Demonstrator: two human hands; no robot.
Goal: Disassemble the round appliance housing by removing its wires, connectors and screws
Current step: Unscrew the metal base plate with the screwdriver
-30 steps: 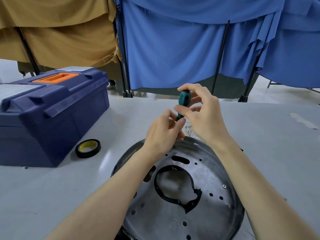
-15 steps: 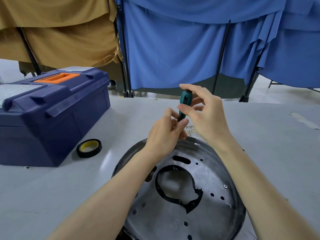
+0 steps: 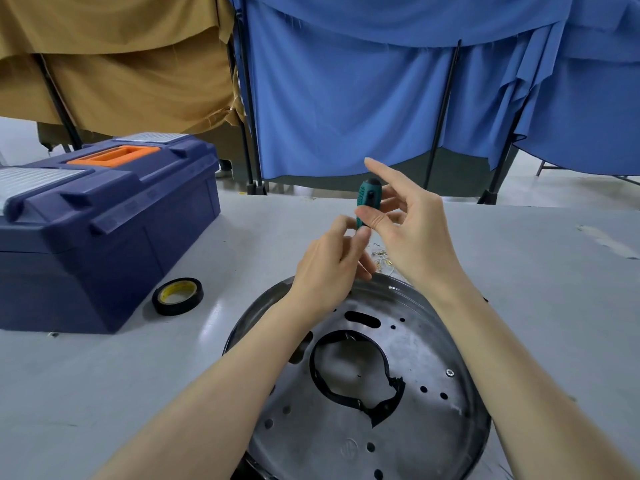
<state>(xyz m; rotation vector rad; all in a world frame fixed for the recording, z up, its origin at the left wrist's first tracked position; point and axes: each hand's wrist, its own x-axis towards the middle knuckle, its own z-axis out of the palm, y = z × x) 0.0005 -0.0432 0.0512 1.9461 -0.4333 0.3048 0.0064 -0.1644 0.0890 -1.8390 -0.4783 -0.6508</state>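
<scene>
The round metal housing (image 3: 426, 420) lies flat on the grey table near me, with a black-rimmed hole in its middle and one screw (image 3: 450, 373) on its right side. A green-handled screwdriver (image 3: 368, 199) stands upright over the housing's far rim. My right hand (image 3: 412, 233) pinches its handle between thumb and middle fingers, index finger lifted straight. My left hand (image 3: 329, 268) curls its fingers round the lower part of the screwdriver, hiding the shaft and tip.
A dark blue toolbox (image 3: 104, 223) with an orange handle stands at the left. A roll of black tape (image 3: 177, 296) lies beside it. Small loose metal parts (image 3: 382, 259) lie beyond the housing. Blue and tan curtains hang behind the table.
My right index finger has lifted off the top of the screwdriver handle and now points up. Both hands otherwise stay at the same spot.
</scene>
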